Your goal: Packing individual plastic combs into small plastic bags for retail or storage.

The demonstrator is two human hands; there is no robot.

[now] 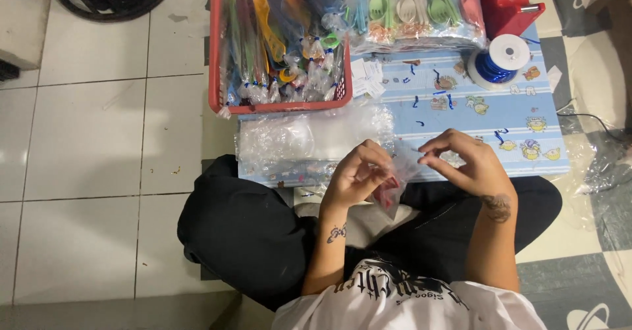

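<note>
I see both hands raised just above the near edge of the low table, which wears a pale blue cloth with small cartoon figures. My left hand is curled, its fingers pinched on a small clear plastic bag with something red inside — the bag hangs between the two hands, over my lap. My right hand is bent at the knuckles with thumb and forefinger nearly together close to the bag's top; whether it grips anything I cannot tell. Just beyond the left hand lies a stack of clear bags. Behind that stands a red basket packed with bagged items, and a spool of blue wire sits well apart toward the far right.
</note>
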